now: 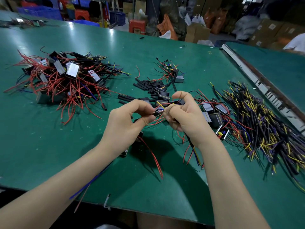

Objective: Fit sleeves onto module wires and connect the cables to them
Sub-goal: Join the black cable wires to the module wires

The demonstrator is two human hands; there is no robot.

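Observation:
My left hand [127, 119] pinches a short black sleeve [157, 112] with red, yellow and blue module wires [160, 105] poking out of its end. A black module [132, 146] hangs under that hand, mostly hidden, with red wires trailing toward me. My right hand [183, 113] is closed on a black cable [191, 143] that runs down past the wrist, its yellow, blue and red leads spread below. Both hands meet above the green table [49, 146], fingertips nearly touching at the wire ends.
A heap of modules with red wires [66, 78] lies at the left. Loose black sleeves [148, 86] sit behind my hands. Several modules [212, 111] lie to the right, beside a big pile of black cables [260, 123]. A metal rail [257, 80] borders the table's right side.

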